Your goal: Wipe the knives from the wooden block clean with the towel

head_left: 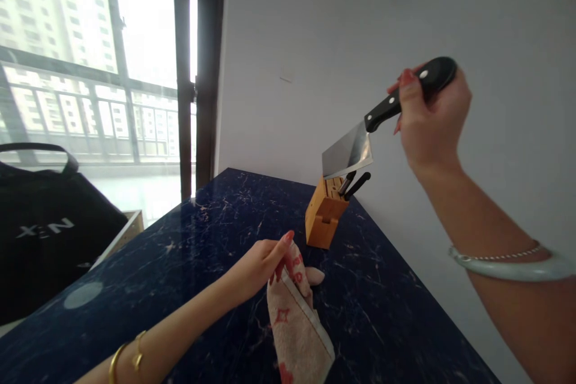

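Observation:
My right hand (434, 114) is raised at the right, its fingers wrapped round the black riveted handle of a cleaver (346, 150). The broad steel blade points down and left, just over the top of a wooden knife block (324, 216); whether its tip touches the slots I cannot tell. Two black-handled tools (357, 186) stand in the block. Low in the middle, my left hand (265, 264) pinches a cream towel with red patterns (297, 330), which hangs toward me. A small pale object (315, 276) lies behind the towel, partly hidden.
The dark blue marbled tabletop (216, 240) runs back to a grey-white wall (292, 72). On the left stand a black bag (45, 234) and a wooden box edge (130, 228), before a large window (85, 72). A pale round spot (83, 295) shows on the tabletop's left side.

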The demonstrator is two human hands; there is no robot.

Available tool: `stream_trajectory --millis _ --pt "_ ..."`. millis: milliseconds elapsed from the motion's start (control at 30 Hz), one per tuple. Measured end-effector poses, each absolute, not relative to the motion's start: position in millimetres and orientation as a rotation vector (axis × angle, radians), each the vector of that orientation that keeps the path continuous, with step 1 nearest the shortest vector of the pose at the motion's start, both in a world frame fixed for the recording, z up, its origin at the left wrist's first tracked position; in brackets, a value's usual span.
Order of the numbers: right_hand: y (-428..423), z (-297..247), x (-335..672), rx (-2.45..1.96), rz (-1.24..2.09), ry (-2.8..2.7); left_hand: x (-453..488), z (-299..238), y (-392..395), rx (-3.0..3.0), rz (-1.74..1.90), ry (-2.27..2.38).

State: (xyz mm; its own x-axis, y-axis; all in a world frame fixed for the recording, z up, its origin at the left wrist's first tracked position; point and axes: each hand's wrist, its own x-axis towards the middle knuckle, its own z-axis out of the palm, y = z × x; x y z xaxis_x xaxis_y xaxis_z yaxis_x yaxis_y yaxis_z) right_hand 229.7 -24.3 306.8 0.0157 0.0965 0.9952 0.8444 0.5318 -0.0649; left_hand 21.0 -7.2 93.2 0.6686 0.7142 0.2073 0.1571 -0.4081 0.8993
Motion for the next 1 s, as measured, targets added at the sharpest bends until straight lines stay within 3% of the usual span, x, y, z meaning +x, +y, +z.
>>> stream_trajectory --millis 100,300,867,1000 --pt "-18 317 241 -0.932 -0.723 -1.421 18 67 -4 2.23 0.749 0.958" --pt "-15 310 241 -1.082 -0.716 -1.395 15 40 2 2.623 0.698 1.017" --pt "44 298 254 -1.435 -0.793 -1.402 10 21 10 2.827 0.587 0.994" --pt "63 282 247 -1.591 -0.629 -1.452 9 21 9 2.823 0.577 0.964"
